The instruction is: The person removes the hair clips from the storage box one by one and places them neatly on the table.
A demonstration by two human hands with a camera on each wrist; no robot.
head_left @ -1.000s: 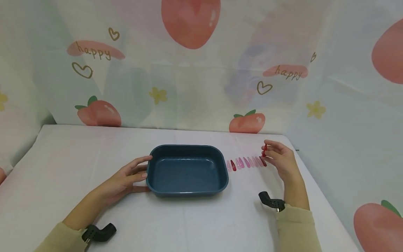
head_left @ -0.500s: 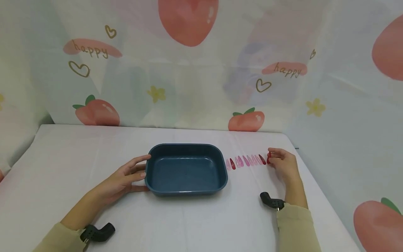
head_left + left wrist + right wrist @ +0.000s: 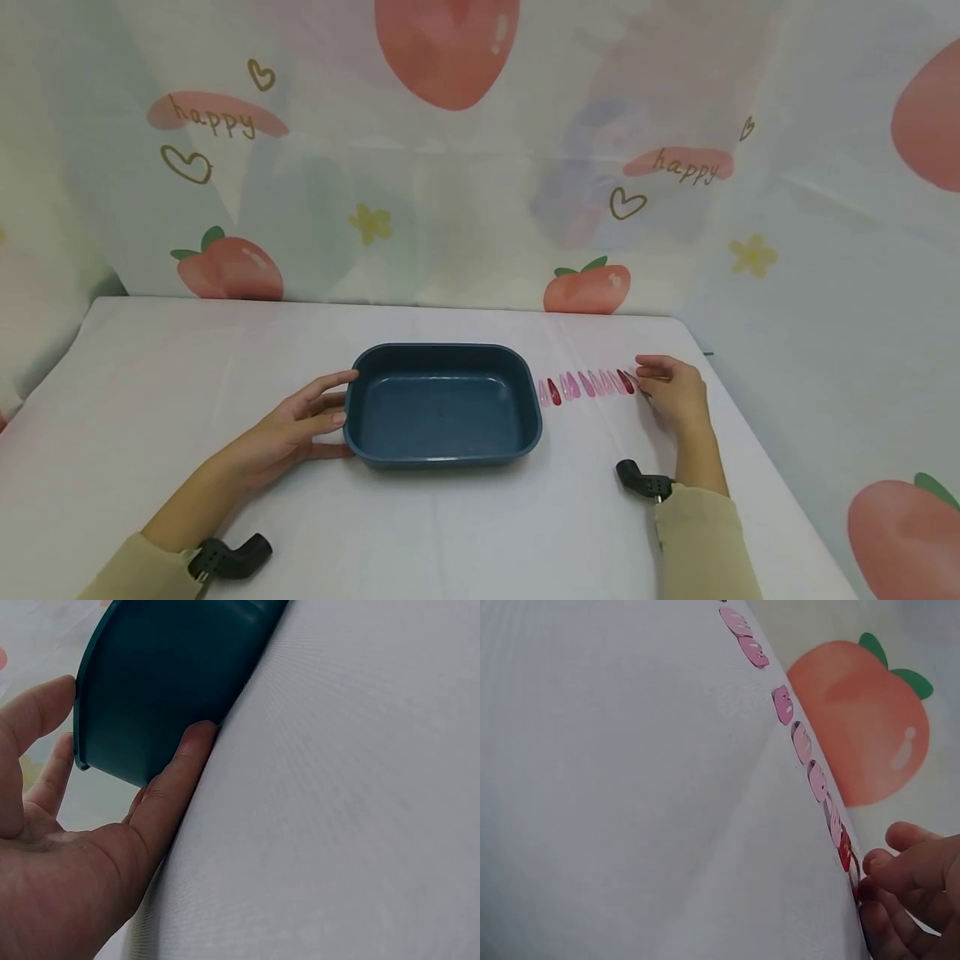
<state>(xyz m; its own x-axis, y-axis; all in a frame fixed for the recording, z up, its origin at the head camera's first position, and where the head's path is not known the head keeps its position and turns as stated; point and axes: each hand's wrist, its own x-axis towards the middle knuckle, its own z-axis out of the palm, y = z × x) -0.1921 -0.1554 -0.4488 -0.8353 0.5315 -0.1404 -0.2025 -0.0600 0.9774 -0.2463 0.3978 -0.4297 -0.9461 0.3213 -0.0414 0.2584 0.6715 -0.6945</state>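
A dark blue rectangular basin [image 3: 442, 421] stands on the white table. My left hand [image 3: 281, 437] touches its left side with extended fingers; in the left wrist view, one fingertip lies low on the wall and others meet the rim. To the right of the basin runs a row of pink snap hair clips [image 3: 588, 384] with red ones among them. A red hair clip [image 3: 844, 851] lies near the row's right end. Beside it my right hand [image 3: 675, 396] pinches another red hair clip [image 3: 856, 871] close to the tabletop, partly hidden by the fingers.
The white-covered table [image 3: 360, 533] ends at a back edge against a printed curtain [image 3: 450, 208] with peaches and lettering. Its right edge runs just beyond my right hand. A black wrist camera [image 3: 236, 557] sits on each sleeve.
My right hand has lowered a red hair clip from above the row to the table at its right end, turning it toward the neighbouring clip. The left hand stays at the basin.
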